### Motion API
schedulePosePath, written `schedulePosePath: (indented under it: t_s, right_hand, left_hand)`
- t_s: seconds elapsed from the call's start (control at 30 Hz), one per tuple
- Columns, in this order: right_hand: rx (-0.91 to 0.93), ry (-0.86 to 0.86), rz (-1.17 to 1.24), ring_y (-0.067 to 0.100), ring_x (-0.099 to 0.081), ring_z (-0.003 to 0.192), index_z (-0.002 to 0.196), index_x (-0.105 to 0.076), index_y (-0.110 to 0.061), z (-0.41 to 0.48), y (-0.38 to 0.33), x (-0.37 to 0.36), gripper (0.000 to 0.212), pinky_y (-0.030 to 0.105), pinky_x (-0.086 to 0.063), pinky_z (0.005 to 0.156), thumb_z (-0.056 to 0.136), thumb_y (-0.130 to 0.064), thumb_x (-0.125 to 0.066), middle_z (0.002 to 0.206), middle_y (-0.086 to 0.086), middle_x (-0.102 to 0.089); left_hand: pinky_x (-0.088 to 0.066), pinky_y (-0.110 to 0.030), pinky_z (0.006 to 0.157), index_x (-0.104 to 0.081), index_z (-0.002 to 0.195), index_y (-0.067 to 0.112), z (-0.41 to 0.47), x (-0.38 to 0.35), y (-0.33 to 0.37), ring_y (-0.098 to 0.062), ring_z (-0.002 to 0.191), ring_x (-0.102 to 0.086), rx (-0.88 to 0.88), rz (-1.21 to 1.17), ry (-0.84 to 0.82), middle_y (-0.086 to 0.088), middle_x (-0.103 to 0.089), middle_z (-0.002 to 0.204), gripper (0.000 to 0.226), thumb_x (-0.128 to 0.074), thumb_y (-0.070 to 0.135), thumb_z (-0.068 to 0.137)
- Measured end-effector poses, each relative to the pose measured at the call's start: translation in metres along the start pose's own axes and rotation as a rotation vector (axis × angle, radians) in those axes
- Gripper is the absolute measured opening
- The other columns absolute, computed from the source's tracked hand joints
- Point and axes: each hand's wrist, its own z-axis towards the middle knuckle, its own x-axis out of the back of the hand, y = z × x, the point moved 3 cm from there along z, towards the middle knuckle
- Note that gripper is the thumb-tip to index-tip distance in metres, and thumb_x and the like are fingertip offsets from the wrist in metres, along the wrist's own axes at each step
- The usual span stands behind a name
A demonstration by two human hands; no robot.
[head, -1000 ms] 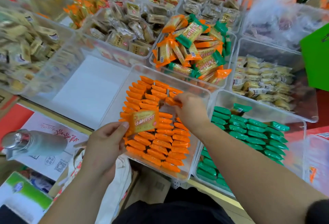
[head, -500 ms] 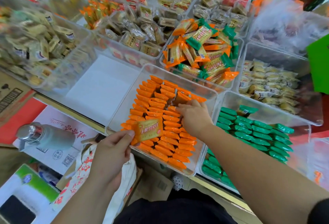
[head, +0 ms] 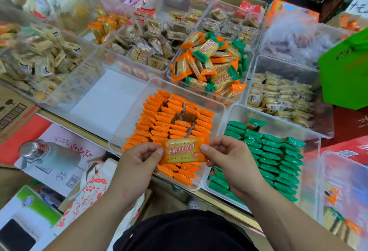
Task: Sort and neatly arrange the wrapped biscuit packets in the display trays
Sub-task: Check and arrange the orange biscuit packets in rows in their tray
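An orange biscuit packet (head: 184, 151) is held flat between both hands over the near edge of a clear tray (head: 130, 127). My left hand (head: 139, 163) pinches its left end and my right hand (head: 231, 159) pinches its right end. Inside that tray stand rows of orange packets (head: 169, 123) on edge, with a gap near the back middle. To the right, a second clear tray (head: 278, 125) holds rows of green packets (head: 274, 155). Behind them a tray (head: 247, 91) is heaped with mixed orange and green packets (head: 211, 65).
An empty clear tray (head: 111, 95) sits left of the orange one. Trays of beige wrapped snacks (head: 278, 97) and brown packets (head: 147, 47) fill the back. A steel flask (head: 47, 157) lies on cartons at lower left. A green bag (head: 346, 75) hangs at right.
My right hand left the back rows of the orange tray and came to the front. It now pinches the right end of the packet that my left hand held alone.
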Motion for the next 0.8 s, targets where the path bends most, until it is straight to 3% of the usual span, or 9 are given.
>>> schedulePosePath:
  t_s: [0.1,0.2,0.33,0.53,0.67,0.73,0.8]
  right_hand:
    - [-0.021,-0.020,0.068,0.013,-0.067,0.068,0.087,-0.066,0.004,-0.011,-0.002,0.008,0.018,0.023,-0.053,0.061,0.083,-0.009,-0.077,0.080,0.011,-0.074]
    - [-0.080,-0.110,0.189,0.016,-0.069,0.074,0.086,-0.070,-0.003,-0.018,-0.003,0.011,0.013,0.026,-0.054,0.066,0.080,-0.013,-0.075,0.083,0.010,-0.073]
    - [-0.093,-0.133,0.224,0.016,-0.067,0.074,0.081,-0.071,-0.011,-0.020,-0.003,0.015,0.002,0.028,-0.053,0.066,0.083,-0.011,-0.073,0.082,0.007,-0.071]
    - [-0.180,-0.116,0.394,0.017,-0.064,0.066,0.086,-0.065,-0.005,-0.012,0.005,0.017,0.013,0.025,-0.053,0.059,0.078,-0.014,-0.070,0.079,0.012,-0.071]
    - [-0.198,-0.155,0.521,0.015,-0.064,0.062,0.090,-0.060,-0.002,-0.013,0.005,0.012,0.013,0.022,-0.053,0.055,0.081,-0.009,-0.066,0.075,0.011,-0.069]
    - [-0.173,-0.168,0.555,0.015,-0.063,0.063,0.093,-0.058,-0.007,-0.015,0.001,0.011,0.014,0.023,-0.053,0.055,0.081,-0.006,-0.065,0.076,0.010,-0.069]
    - [-0.130,-0.172,0.592,0.015,-0.064,0.063,0.094,-0.053,-0.014,-0.017,-0.003,0.012,0.019,0.023,-0.052,0.053,0.082,-0.004,-0.064,0.076,0.009,-0.067]
  left_hand:
    - [-0.047,-0.015,0.057,-0.077,0.086,0.023,-0.006,-0.001,0.010,0.000,0.062,-0.062,-0.048,0.010,0.034,0.009,-0.071,0.070,0.018,-0.067,0.010,0.093]
    - [-0.049,-0.016,0.060,-0.078,0.084,0.024,-0.011,0.001,0.016,-0.005,0.065,-0.065,-0.068,0.000,0.083,0.008,-0.073,0.071,0.020,-0.070,0.007,0.089]
    - [-0.046,-0.013,0.054,-0.077,0.076,0.018,-0.016,0.001,0.026,-0.001,0.058,-0.059,-0.089,0.044,0.088,0.008,-0.068,0.063,0.022,-0.070,0.001,0.088]
    - [-0.039,-0.017,0.049,-0.073,0.077,0.010,-0.019,0.004,0.038,-0.013,0.052,-0.044,-0.014,-0.170,0.050,-0.005,-0.054,0.058,0.016,-0.068,0.002,0.089]
    - [-0.036,-0.021,0.050,-0.074,0.072,0.016,-0.021,0.005,0.047,-0.016,0.054,-0.043,-0.010,-0.190,-0.006,-0.011,-0.051,0.061,0.023,-0.067,0.003,0.090]
    - [-0.038,-0.026,0.054,-0.074,0.077,0.019,-0.021,0.007,0.050,-0.017,0.057,-0.046,-0.023,-0.193,-0.024,-0.010,-0.054,0.063,0.023,-0.066,0.002,0.091]
    - [-0.043,-0.030,0.062,-0.070,0.094,0.020,-0.023,0.007,0.052,-0.018,0.061,-0.050,-0.040,-0.206,-0.083,-0.011,-0.057,0.069,0.022,-0.061,-0.001,0.093]
